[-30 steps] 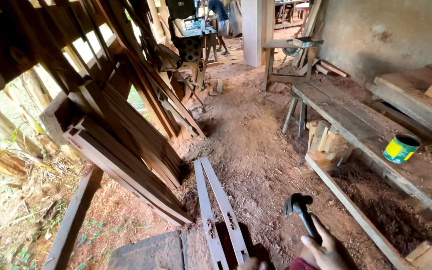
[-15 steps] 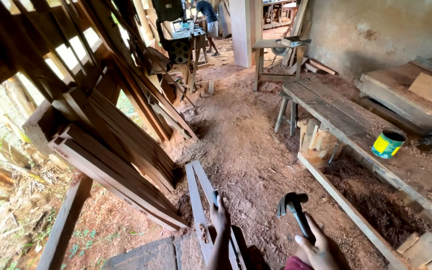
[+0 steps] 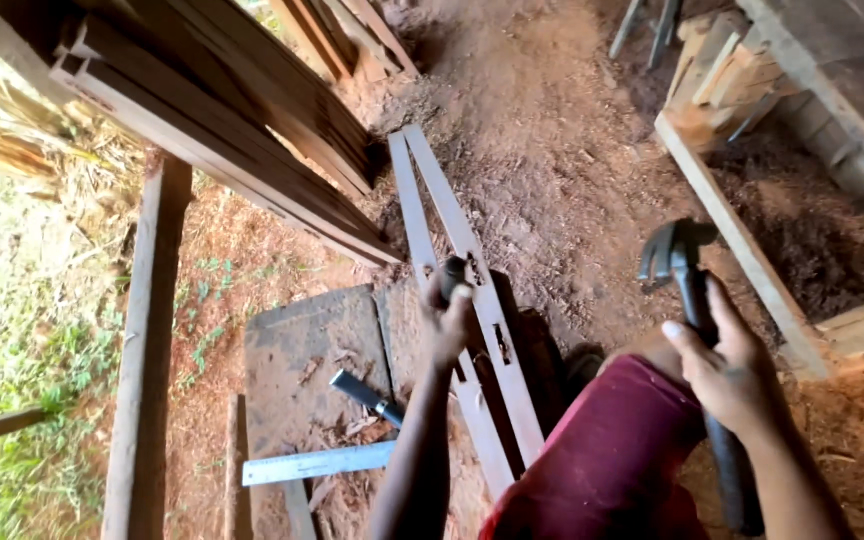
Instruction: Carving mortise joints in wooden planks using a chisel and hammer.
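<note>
Our hands at the wood strips, hammer raised

From the left: steel ruler and chisel on the board; our left hand grips a dark handle against the two long wood strips; our right hand clasps the claw hammer.

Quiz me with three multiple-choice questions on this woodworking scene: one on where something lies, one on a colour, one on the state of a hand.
1. Where does the steel ruler lie?
A on the bench
B on the ground near the flat board
C in a hand

2. What colour is the garment over the knee?
A dark red
B blue
C white

3. What is the right hand doing?
A hanging empty
B gripping a hammer
C holding the ruler

Answers: 1 B, it lies at the flat board's lower edge; 2 A, the cloth is maroon; 3 B, fingers wrap the dark handle.
</note>
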